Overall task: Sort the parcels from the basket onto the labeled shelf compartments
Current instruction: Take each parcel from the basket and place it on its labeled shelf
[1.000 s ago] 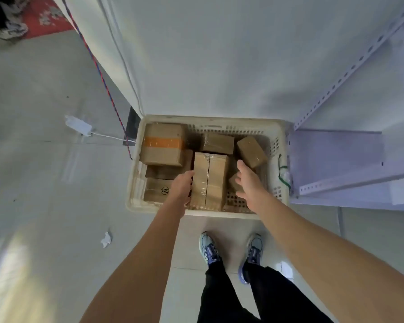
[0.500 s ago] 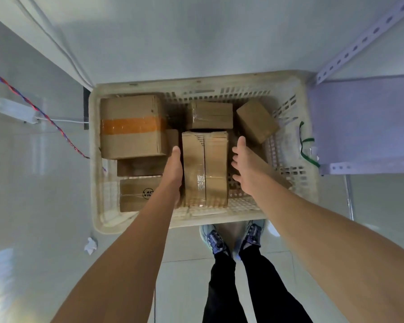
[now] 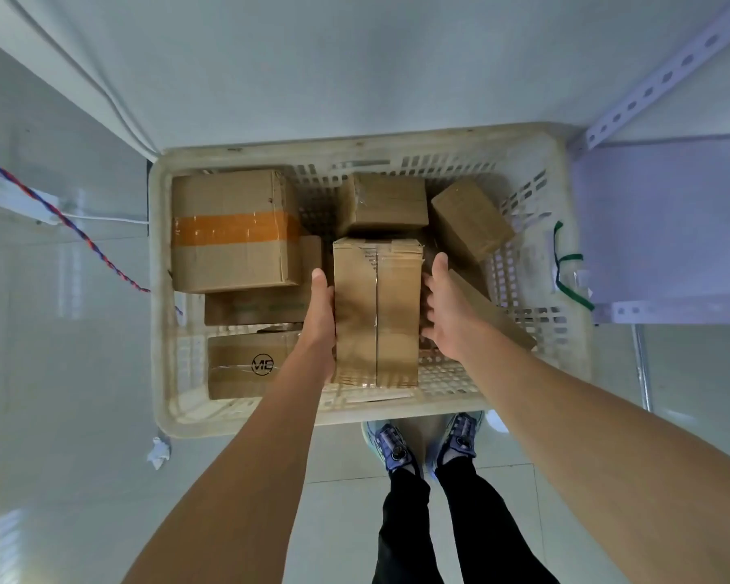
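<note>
A cream plastic basket [image 3: 565,373] on the floor holds several brown cardboard parcels. A long taped parcel [image 3: 376,314] lies in its middle. My left hand [image 3: 319,314] lies flat against this parcel's left side, thumb along the top edge. My right hand [image 3: 449,309] is at its right side, fingertips touching the box and thumb pointing away from me. A large parcel with orange tape [image 3: 232,229] sits at the back left, and a parcel with a round logo [image 3: 245,364] at the front left. Two smaller parcels [image 3: 386,202] [image 3: 470,219] sit at the back right.
A white metal shelf [image 3: 666,229] with a perforated upright stands right of the basket. A white wall runs behind. A red-blue cord [image 3: 81,238] and a white power strip lie on the tiled floor to the left, a crumpled paper scrap [image 3: 159,453] by the basket's front corner. My feet stand just in front.
The view has dropped closer to the basket. Both hands have closed in from above onto the two sides of the long middle parcel.
</note>
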Demonstrator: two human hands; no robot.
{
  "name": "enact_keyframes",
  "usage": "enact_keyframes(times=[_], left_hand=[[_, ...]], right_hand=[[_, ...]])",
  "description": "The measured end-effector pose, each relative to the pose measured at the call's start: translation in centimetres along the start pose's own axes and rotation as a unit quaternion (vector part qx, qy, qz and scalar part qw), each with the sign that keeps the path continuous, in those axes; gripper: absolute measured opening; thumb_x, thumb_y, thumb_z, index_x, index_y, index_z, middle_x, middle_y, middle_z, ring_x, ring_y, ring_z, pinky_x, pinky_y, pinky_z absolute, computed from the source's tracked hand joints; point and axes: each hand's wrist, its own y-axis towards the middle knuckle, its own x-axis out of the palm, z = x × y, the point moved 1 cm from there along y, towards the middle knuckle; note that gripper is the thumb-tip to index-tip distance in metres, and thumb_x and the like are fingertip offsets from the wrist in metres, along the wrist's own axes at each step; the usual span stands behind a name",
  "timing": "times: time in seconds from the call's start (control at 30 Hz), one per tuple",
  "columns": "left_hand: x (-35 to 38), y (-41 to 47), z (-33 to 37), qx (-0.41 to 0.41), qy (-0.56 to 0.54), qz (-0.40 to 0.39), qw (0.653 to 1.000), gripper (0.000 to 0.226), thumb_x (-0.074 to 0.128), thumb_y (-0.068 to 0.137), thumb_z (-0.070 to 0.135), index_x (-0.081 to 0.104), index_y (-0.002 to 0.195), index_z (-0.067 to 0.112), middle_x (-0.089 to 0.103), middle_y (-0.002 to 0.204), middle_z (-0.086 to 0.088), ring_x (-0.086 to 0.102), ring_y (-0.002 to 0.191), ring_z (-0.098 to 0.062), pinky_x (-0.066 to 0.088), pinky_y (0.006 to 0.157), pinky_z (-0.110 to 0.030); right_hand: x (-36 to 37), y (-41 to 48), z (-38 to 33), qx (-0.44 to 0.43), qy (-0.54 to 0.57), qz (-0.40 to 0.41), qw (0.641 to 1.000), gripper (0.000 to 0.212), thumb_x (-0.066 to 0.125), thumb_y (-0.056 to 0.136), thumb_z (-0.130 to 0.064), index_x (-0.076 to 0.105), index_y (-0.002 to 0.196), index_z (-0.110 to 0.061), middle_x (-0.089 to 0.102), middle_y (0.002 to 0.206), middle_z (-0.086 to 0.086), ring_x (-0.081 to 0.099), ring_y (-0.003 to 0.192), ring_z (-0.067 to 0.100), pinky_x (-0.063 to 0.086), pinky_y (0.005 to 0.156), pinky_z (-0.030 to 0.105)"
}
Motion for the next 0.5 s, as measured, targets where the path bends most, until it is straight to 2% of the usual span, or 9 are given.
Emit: enact_keyframes(times=[0.13, 0.23, 0.27, 0.33, 0.4, 0.5], left_hand=[[0.4, -3.2, 0.4, 0.022, -0.013, -0.002, 1.000, 0.078, 0.017, 0.106, 0.069, 0.030, 0.165, 0.019, 0.042, 0.164, -0.005, 0.041, 0.148, -0.028, 0.034, 0.112, -0.044], [0.3, -5.7, 0.3, 0.044, -0.018, 0.002, 0.999, 0.078, 0.018, 0.106, 0.070, 0.036, 0.162, 0.020, 0.050, 0.155, -0.006, 0.048, 0.123, -0.020, 0.037, 0.101, -0.041], [0.2, -6.4, 0.3, 0.046, -0.022, 0.004, 0.999, 0.078, 0.018, 0.105, 0.071, 0.038, 0.161, 0.020, 0.052, 0.151, -0.005, 0.048, 0.123, -0.019, 0.037, 0.104, -0.043], [-0.1, -7.5, 0.3, 0.048, -0.035, 0.001, 0.998, 0.081, 0.019, 0.103, 0.074, 0.037, 0.162, 0.021, 0.049, 0.158, -0.006, 0.047, 0.139, -0.027, 0.034, 0.116, -0.049], [-0.2, -8.8, 0.7, 0.043, -0.039, 0.001, 0.998, 0.083, 0.020, 0.103, 0.075, 0.035, 0.163, 0.020, 0.047, 0.158, -0.008, 0.042, 0.148, -0.033, 0.032, 0.120, -0.052], [-0.3, -10.4, 0.9, 0.043, -0.065, 0.001, 0.997, 0.084, 0.024, 0.101, 0.078, 0.041, 0.159, 0.019, 0.054, 0.151, -0.009, 0.051, 0.133, -0.032, 0.037, 0.116, -0.053]], right_hand=[[-0.9, -3.3, -0.1, -0.010, 0.007, -0.028, 1.000, 0.089, 0.020, 0.095, -0.083, 0.029, 0.163, -0.026, 0.032, 0.169, 0.004, 0.029, 0.155, 0.029, 0.024, 0.125, 0.059], [-0.8, -6.5, -0.3, -0.013, 0.004, -0.037, 0.999, 0.089, 0.020, 0.096, -0.082, 0.029, 0.163, -0.024, 0.030, 0.170, 0.002, 0.029, 0.156, 0.027, 0.024, 0.124, 0.061], [-0.8, -7.4, -0.4, -0.015, 0.003, -0.038, 0.999, 0.088, 0.020, 0.097, -0.081, 0.029, 0.163, -0.024, 0.029, 0.170, 0.002, 0.028, 0.156, 0.026, 0.023, 0.125, 0.060], [-0.5, -9.6, -0.9, -0.026, -0.003, -0.046, 0.999, 0.084, 0.019, 0.099, -0.077, 0.030, 0.163, -0.024, 0.031, 0.169, 0.002, 0.029, 0.155, 0.026, 0.022, 0.125, 0.059], [-0.6, -11.6, -1.4, -0.038, -0.012, -0.053, 0.998, 0.081, 0.017, 0.101, -0.074, 0.035, 0.160, -0.021, 0.038, 0.165, 0.002, 0.033, 0.152, 0.027, 0.025, 0.122, 0.053], [-1.1, -13.1, -1.5, -0.048, -0.027, -0.044, 0.997, 0.084, 0.018, 0.100, -0.075, 0.043, 0.155, -0.015, 0.045, 0.159, 0.007, 0.038, 0.149, 0.029, 0.025, 0.122, 0.047]])
